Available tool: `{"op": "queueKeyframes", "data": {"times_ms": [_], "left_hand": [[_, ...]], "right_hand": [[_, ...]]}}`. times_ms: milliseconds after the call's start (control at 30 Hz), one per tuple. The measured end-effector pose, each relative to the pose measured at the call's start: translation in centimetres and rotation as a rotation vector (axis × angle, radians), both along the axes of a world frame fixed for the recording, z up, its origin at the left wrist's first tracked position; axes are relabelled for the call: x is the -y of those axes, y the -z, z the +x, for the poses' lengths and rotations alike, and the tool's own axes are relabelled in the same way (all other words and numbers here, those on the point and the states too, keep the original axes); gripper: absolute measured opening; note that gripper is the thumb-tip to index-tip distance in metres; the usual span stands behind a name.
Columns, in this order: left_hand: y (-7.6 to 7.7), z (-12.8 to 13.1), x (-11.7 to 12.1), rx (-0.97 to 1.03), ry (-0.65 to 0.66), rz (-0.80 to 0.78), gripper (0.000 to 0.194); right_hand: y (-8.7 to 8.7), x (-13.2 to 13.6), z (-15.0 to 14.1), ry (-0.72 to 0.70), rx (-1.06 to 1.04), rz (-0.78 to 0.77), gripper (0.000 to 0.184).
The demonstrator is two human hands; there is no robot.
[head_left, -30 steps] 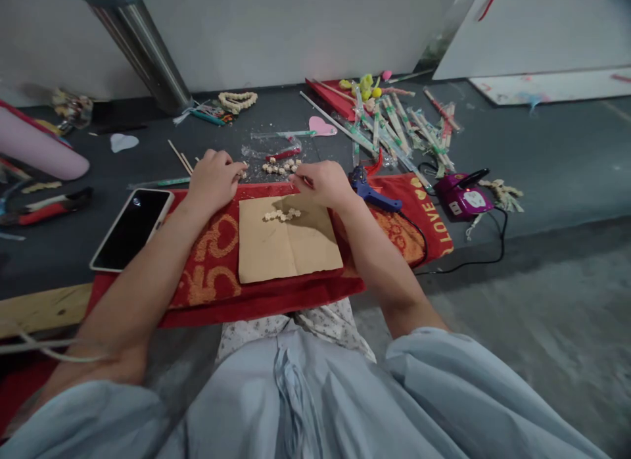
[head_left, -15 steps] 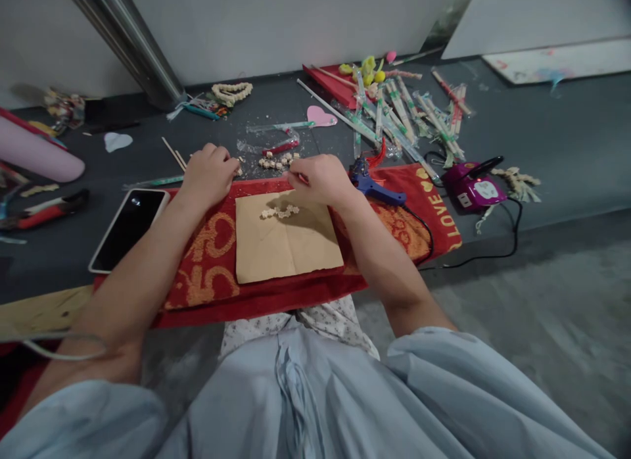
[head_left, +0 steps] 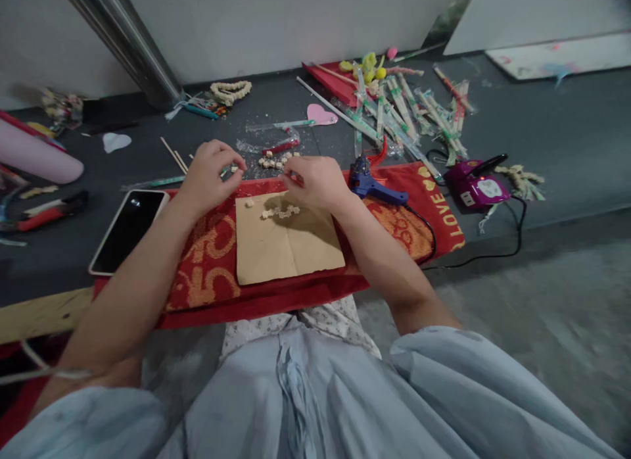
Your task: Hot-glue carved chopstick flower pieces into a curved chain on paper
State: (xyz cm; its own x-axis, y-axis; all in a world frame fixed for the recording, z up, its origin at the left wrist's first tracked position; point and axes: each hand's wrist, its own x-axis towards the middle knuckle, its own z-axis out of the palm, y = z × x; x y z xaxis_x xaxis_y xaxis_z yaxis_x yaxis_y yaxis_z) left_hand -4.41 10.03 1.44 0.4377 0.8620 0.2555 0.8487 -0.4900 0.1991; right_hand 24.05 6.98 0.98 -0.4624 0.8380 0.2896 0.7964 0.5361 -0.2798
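My left hand (head_left: 215, 173) hovers above the towel's back edge, thumb and fingers curved with a gap between them and nothing visible held. Just below it, a small pale star-like piece (head_left: 249, 203) lies on a tan sheet of folded paper (head_left: 290, 248). A short curved row of similar pieces (head_left: 280, 212) rests on the same sheet. My right hand (head_left: 318, 181) is over the paper's back edge, its fingertips drawn together in a pinch; anything between them is too small to make out. Beyond both hands is a little pile of pale pieces (head_left: 279, 160).
A blue glue gun (head_left: 377, 188) lies on the red towel (head_left: 211, 255), its cord trailing right past a purple power socket (head_left: 478, 186). A phone (head_left: 129, 230) is at left, near pliers (head_left: 49, 210). Wrapped sticks (head_left: 404, 110) and a pink paper heart (head_left: 322, 114) lie behind.
A single pale piece now lies at the paper's upper left, where none was before. My left hand has lifted slightly and its fingers have parted; my right hand has shifted slightly left.
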Motion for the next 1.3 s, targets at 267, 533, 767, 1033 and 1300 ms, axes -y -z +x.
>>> {"op": "queueKeyframes", "data": {"times_ms": [267, 533, 767, 1033, 1300], "left_hand": [[-0.7, 0.4, 2.6, -0.026, 0.044, -0.073, 0.028], [-0.5, 0.4, 4.7, -0.076, 0.247, -0.217, 0.039], [0.3, 1.1, 4.4, 0.027, 0.285, -0.263, 0.028], [0.5, 0.9, 6.3, 0.610, 0.123, -0.322, 0.036], [0.7, 2.6, 7.4, 0.920, 0.184, -0.357, 0.048]], "right_hand": [[1.0, -0.1, -0.1, -0.031, -0.034, 0.038, 0.032], [1.0, -0.3, 0.0, -0.047, -0.021, 0.034, 0.035], [1.4, -0.3, 0.1, -0.043, -0.020, 0.040, 0.034], [1.5, 0.7, 0.1, -0.225, -0.172, 0.174, 0.029], [1.6, 2.0, -0.6, -0.488, -0.414, 0.348, 0.034]]}}
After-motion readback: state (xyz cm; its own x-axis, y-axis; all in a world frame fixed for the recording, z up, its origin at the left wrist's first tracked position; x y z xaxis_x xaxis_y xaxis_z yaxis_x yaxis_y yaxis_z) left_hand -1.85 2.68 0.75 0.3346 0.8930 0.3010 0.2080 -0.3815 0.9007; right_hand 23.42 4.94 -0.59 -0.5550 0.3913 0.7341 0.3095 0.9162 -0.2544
